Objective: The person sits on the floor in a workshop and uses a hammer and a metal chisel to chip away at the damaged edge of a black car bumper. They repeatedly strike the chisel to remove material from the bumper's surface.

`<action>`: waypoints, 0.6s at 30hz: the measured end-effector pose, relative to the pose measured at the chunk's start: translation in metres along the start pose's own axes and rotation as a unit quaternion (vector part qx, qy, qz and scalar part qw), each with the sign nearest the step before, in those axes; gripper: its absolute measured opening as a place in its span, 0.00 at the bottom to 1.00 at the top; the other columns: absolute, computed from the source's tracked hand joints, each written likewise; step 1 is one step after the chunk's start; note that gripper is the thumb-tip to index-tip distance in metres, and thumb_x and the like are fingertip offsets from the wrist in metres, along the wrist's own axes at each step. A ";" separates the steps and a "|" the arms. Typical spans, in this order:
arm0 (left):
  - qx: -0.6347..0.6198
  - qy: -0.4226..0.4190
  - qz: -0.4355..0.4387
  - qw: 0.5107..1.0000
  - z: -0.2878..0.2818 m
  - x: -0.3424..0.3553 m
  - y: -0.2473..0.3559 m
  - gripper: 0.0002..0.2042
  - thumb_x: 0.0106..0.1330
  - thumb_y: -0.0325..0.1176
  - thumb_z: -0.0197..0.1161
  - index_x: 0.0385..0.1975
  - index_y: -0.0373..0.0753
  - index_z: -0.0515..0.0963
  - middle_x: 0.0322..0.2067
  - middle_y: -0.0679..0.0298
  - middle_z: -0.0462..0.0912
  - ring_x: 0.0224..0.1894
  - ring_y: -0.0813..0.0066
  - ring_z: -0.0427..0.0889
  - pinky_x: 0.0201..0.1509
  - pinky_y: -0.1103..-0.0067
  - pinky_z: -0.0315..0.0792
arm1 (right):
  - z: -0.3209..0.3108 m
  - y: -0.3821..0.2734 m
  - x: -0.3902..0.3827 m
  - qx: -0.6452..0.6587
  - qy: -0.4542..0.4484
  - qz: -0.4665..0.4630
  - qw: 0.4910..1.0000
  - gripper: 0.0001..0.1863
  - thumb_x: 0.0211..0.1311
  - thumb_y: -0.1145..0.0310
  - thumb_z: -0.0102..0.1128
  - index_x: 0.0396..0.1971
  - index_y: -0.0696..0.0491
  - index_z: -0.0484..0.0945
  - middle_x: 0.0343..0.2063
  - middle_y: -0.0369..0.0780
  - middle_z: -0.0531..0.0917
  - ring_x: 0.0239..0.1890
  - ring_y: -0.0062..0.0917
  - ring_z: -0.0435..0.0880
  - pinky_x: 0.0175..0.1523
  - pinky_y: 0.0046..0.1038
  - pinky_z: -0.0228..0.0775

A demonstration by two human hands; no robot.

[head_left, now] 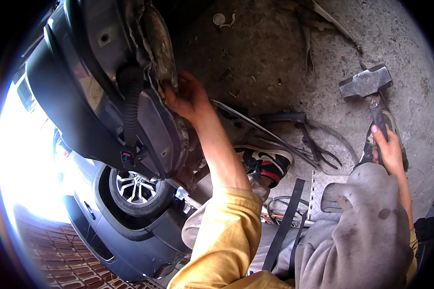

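Observation:
My left hand reaches up to the torn, bent edge of a dark car body panel, its fingers curled and gripping at the metal. Part of the fingertips is hidden behind that edge. A ribbed black cable sleeve hangs along the panel and ends near a small connector with a pink part. On the right, my right hand is wrapped around the handle of a sledgehammer. The hammer's heavy grey steel head points upward, above the rough concrete floor.
A grey-blue car with a spoked wheel stands at the lower left. Pliers-like tools and a thin metal bar lie by my shoe. Scrap strips lie on the concrete floor farther off.

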State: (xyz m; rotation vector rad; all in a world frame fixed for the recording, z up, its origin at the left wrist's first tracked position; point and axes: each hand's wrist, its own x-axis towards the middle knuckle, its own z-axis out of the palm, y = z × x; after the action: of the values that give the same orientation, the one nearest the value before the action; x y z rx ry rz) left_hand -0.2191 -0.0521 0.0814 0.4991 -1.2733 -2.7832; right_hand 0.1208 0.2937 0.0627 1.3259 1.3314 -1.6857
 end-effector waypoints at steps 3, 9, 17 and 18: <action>-0.031 0.009 0.000 0.999 0.000 -0.001 0.001 0.13 0.53 0.25 0.66 0.39 0.39 0.77 0.39 0.61 0.79 0.41 0.67 0.76 0.50 0.68 0.74 | 0.000 -0.002 -0.001 0.001 -0.004 -0.003 1.000 0.26 0.61 0.45 0.56 0.20 0.54 0.68 0.09 0.34 0.68 0.08 0.18 0.67 0.13 0.22 0.58; -0.009 0.007 0.016 1.000 0.005 -0.004 -0.001 0.12 0.54 0.26 0.67 0.39 0.40 0.77 0.38 0.62 0.81 0.41 0.69 0.78 0.49 0.70 0.75 | 0.001 -0.006 -0.004 0.005 -0.006 -0.008 1.000 0.25 0.61 0.45 0.56 0.20 0.54 0.69 0.09 0.34 0.69 0.08 0.18 0.67 0.13 0.22 0.57; 0.112 0.046 -0.071 0.990 -0.011 -0.067 -0.011 0.08 0.65 0.35 0.59 0.40 0.41 0.75 0.36 0.63 0.79 0.39 0.71 0.77 0.44 0.75 0.74 | 0.001 -0.009 -0.005 0.009 -0.010 -0.005 1.000 0.23 0.61 0.47 0.57 0.22 0.54 0.70 0.09 0.34 0.69 0.09 0.18 0.67 0.14 0.22 0.58; 0.148 0.074 -0.074 0.983 -0.024 -0.082 -0.012 0.08 0.66 0.36 0.58 0.40 0.41 0.75 0.36 0.63 0.79 0.39 0.71 0.77 0.42 0.75 0.73 | 0.001 -0.009 -0.005 0.017 -0.012 -0.002 1.000 0.23 0.61 0.48 0.57 0.22 0.54 0.70 0.09 0.34 0.69 0.09 0.18 0.67 0.14 0.22 0.58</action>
State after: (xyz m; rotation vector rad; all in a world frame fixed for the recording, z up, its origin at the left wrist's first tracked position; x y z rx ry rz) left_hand -0.1326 -0.0480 0.0803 0.8314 -1.6874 -2.6144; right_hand 0.1138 0.2949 0.0703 1.3187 1.2990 -1.7291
